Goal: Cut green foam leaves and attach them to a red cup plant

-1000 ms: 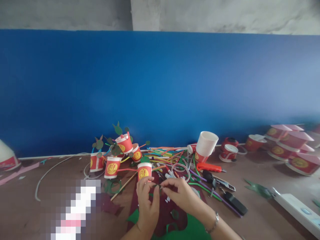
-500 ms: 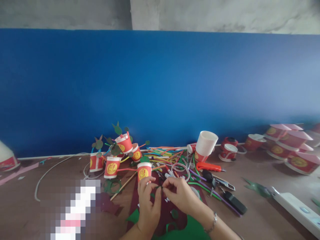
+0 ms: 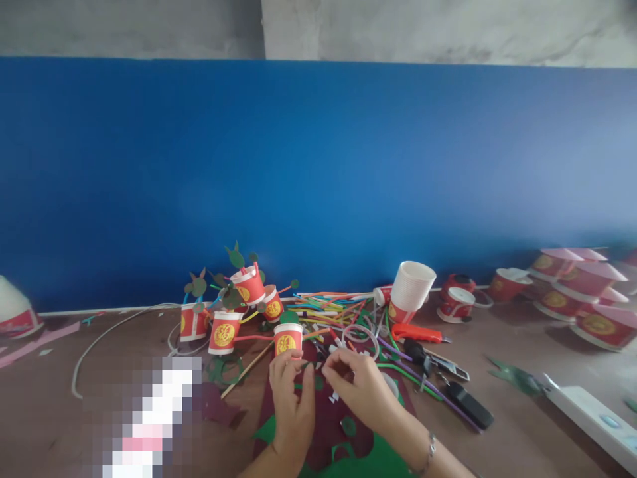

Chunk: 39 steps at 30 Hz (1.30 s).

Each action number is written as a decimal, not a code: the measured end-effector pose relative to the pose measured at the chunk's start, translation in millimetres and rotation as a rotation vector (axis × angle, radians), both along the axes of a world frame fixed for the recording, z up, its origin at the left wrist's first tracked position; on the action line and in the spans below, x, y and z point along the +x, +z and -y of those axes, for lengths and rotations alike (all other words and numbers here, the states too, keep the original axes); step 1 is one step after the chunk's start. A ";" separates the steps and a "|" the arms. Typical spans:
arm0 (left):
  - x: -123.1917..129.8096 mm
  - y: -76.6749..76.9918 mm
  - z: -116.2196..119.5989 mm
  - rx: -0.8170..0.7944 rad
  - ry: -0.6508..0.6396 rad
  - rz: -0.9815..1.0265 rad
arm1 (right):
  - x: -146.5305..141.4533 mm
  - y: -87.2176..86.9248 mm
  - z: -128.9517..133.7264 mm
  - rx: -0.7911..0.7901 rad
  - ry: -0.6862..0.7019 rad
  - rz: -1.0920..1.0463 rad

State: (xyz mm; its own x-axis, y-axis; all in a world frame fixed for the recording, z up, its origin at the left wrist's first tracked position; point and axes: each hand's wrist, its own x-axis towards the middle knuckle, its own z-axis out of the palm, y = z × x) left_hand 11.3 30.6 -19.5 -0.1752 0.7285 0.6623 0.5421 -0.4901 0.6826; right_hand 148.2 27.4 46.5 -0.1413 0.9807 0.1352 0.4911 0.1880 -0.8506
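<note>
My left hand (image 3: 292,401) is closed, thumb toward the fingers, with a small dark green scrap of paper (image 3: 309,364) showing at the fingertips. Just to its right, my right hand (image 3: 359,390) is pinched; whatever is between its fingertips is too small to make out. The two sets of fingertips are slightly apart. Right behind my left fingers stands a red and white paper cup (image 3: 288,339) with a green paper disc at its rim. Beneath both hands lies dark maroon paper (image 3: 323,431), with green paper (image 3: 378,458) and small white bits around.
Decorated cups (image 3: 223,333) with straws and green cutouts cluster at left. Loose colored straws (image 3: 328,304) lie behind the hands, beside a tall cup stack (image 3: 413,285). An orange cutter (image 3: 421,332), keys with a black fob (image 3: 468,403) and green-bladed scissors (image 3: 517,375) lie right.
My fingertips have drawn a little apart, my left hand shifting slightly left. The things on the table have stayed in place; the view has moved slightly.
</note>
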 end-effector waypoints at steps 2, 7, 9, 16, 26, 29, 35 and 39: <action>-0.4 0.1 -0.2 0.009 -0.005 -0.023 | -2.6 0.3 2.2 0.015 0.015 0.059; -0.5 3.4 2.4 0.026 -0.016 -0.063 | -6.8 -3.0 1.9 0.023 -0.017 0.106; -0.2 4.6 3.9 0.037 -0.017 -0.074 | -6.4 -3.2 1.8 0.007 -0.006 0.093; 0.3 3.9 6.9 0.019 -0.072 -0.080 | -2.0 4.3 3.9 -0.006 0.058 0.097; -1.2 6.3 6.4 0.004 -0.143 -0.055 | -0.8 0.0 -0.4 -0.088 0.051 0.033; -1.0 5.7 7.9 -0.002 -0.158 -0.055 | -0.6 1.0 0.0 -0.088 0.059 0.025; -0.5 5.1 10.2 -0.012 -0.170 -0.041 | 2.4 6.1 0.2 -0.084 0.090 0.042; -0.5 5.7 9.6 -0.024 -0.169 -0.026 | 4.8 8.0 0.1 -0.092 0.133 0.033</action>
